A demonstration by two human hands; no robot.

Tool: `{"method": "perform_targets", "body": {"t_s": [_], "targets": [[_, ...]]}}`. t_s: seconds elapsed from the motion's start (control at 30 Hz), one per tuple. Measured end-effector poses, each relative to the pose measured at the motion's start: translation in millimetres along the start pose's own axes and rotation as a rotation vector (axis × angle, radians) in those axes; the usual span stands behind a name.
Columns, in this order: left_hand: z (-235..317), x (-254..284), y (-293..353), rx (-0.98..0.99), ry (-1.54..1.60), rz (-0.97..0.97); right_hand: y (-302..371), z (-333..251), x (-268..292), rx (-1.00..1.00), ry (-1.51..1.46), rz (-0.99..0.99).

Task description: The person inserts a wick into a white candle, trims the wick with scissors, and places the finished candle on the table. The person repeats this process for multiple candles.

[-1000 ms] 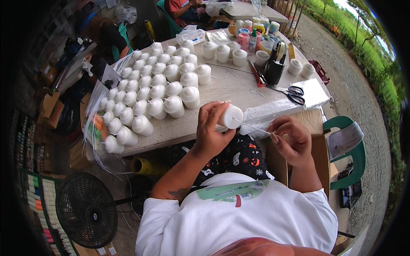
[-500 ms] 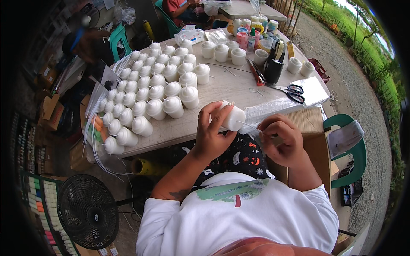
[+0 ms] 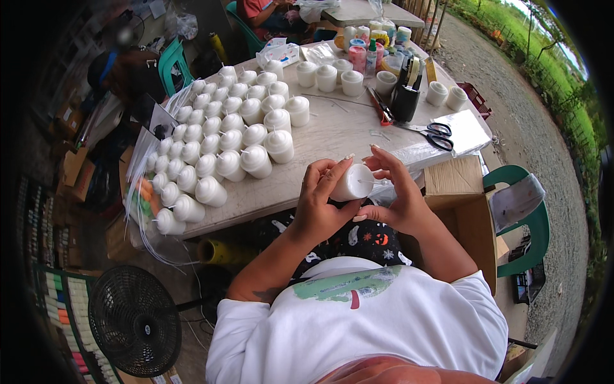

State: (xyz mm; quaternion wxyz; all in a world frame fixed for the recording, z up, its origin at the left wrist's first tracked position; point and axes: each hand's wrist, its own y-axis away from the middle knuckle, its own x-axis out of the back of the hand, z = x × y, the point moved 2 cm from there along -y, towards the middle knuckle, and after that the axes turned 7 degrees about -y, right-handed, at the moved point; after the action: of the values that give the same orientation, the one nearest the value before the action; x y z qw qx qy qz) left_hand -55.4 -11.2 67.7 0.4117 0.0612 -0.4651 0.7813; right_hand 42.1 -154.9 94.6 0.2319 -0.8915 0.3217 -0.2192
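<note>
Above my lap at the table's near edge, my left hand (image 3: 321,203) is closed around a white pillar candle (image 3: 352,184). The candle is tilted, and a thin pale wick sticks out of the end that faces right. My right hand (image 3: 401,197) is curved beside that end with its fingers apart; its thumb comes close to the left thumb. Whether the right fingertips touch the candle or the wick, I cannot tell. Many similar white candles (image 3: 232,139) with wicks stand in rows on the table (image 3: 320,144), left of my hands.
Scissors (image 3: 438,136), a black tape dispenser (image 3: 406,96) and a clear plastic stack (image 3: 462,131) lie at the right. Jars and painted candles (image 3: 371,54) stand farther back. An open cardboard box (image 3: 457,182) and a green chair (image 3: 527,240) are on my right; a black fan (image 3: 135,320) stands left.
My right hand has let go of the wick, spread its fingers and come in beside the candle. The candle has turned more upright in my left hand.
</note>
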Motion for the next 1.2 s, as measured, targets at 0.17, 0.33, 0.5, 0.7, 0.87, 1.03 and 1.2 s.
{"method": "perform_targets", "body": {"t_s": [0.17,0.33,0.5,0.7,0.87,1.03,1.2], "targets": [[-5,-8,5,-0.030,0.085,-0.079,17,34,-10,-0.215,-0.345,0.005],[-21,-14,25,0.141,0.243,-0.167,19,32,-8,-0.143,-0.384,0.032],[-23,-7,30,0.142,0.202,-0.251,22,28,-4,-0.128,-0.350,0.010],[-25,-3,45,0.217,0.103,-0.319,27,21,-5,-0.119,-0.418,0.020],[-33,-5,54,0.140,0.015,-0.346,25,13,-7,-0.040,-0.360,0.003],[-21,1,46,0.282,0.144,-0.326,26,14,-10,-0.003,-0.267,0.005],[-10,2,39,0.126,0.326,-0.238,30,18,-25,0.019,-0.218,-0.048]]}}
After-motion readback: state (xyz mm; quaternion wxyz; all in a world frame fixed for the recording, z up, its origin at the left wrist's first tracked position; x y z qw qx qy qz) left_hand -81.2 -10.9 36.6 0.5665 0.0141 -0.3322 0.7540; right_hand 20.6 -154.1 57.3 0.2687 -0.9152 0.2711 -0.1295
